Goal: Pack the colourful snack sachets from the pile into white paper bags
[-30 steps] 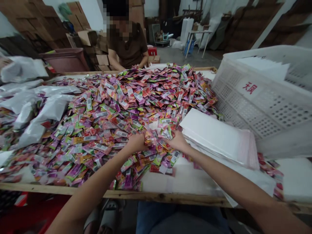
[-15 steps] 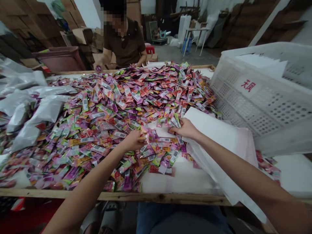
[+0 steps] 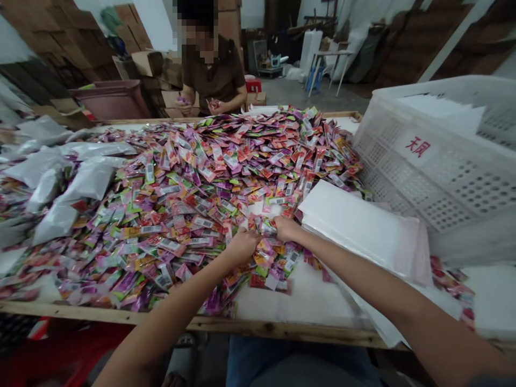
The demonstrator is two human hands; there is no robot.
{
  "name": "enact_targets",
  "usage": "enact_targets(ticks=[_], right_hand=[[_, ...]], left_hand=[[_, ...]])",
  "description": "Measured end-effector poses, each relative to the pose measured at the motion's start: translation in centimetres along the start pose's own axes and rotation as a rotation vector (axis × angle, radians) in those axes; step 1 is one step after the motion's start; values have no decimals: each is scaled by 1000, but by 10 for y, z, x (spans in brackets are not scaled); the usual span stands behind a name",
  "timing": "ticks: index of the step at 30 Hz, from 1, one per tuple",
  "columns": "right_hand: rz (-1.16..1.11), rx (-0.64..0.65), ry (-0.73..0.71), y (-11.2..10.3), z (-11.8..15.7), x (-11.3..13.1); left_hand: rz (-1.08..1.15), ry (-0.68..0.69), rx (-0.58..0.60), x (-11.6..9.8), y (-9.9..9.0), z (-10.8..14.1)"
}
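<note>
A wide heap of small glossy sachets point(image 3: 189, 196) in pink, purple, green and orange covers the table, many showing barcodes. My left hand point(image 3: 243, 247) is closed at the near middle of the heap, gripping sachets point(image 3: 264, 250) that poke out past its fingers. Close beside it on the right, my right hand point(image 3: 285, 229) pinches a few more sachets point(image 3: 267, 227). The two hands almost meet, and their fingertips are partly hidden by the packs. To the right of my right hand lies a stack of white plastic bags point(image 3: 355, 220), with my forearm crossing over its near side.
A white perforated crate point(image 3: 443, 161) holding white sheets stands at the right. Filled white bags point(image 3: 86, 177) lie at the left. Across the table a person point(image 3: 213, 75) holds sachets in both hands. A wooden rim point(image 3: 282, 328) edges the table.
My hands have come closer together, the left moving right and the right moving left and nearer. The bags beside my right arm lie flatter. The person opposite has raised their hands from the heap.
</note>
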State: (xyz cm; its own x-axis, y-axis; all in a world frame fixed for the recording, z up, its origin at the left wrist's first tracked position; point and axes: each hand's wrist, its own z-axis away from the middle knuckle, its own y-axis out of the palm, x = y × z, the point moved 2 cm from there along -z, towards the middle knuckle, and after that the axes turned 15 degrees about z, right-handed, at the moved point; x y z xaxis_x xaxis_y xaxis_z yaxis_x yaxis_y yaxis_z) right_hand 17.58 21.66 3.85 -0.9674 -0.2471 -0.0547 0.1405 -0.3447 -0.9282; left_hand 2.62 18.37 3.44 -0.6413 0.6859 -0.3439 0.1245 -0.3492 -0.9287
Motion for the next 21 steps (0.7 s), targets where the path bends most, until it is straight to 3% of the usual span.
enact_targets(ticks=[5,10,12,16,18,21], right_hand=[[-33,-66,24,-10,6,-8],[-385,-378,66,-34,28,-28],[-506,-468,80,-38,36,-33],[-731,-484,128,-34,47,-34],[-811,-480,132,-30,50,-34],[-887,-531,175,-28,58,-37]], left_hand=[[57,74,-96,-11,-3,17],[298,93,-329,-41,-4,44],[399,71,-418,-54,-1,56],[502,-97,-580,-68,13,74],[529,-164,-554,-65,22,80],[594,-168,-360,-55,36,89]])
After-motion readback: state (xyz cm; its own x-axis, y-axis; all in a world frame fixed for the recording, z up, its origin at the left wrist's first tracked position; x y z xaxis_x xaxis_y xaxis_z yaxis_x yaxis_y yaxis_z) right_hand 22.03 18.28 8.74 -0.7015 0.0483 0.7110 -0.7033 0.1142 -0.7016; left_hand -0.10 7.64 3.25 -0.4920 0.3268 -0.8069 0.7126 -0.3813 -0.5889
